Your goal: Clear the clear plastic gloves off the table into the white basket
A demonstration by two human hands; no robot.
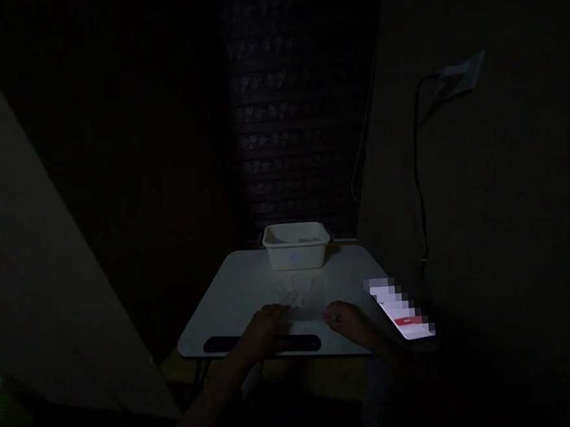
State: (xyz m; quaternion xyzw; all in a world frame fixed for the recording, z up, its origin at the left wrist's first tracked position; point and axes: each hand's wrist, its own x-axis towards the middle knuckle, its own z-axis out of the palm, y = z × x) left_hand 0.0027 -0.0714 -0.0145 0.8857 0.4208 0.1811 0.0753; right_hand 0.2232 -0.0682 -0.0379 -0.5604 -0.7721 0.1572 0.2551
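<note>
Crosswise, holds a translucent film, long axis left to right, over the near half of a white table. Pinches its right end with the right hand, angled in from lower right; extends the left hand, palm-down, to the other end, grip too dark to tell. Faces a white tub beyond.

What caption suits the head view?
Left hand and right hand at a translucent sheet, tub beyond on the table.

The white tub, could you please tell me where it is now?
In the head view, the white tub stands midway along the far edge of the table, beyond the left hand and the right hand.
</note>
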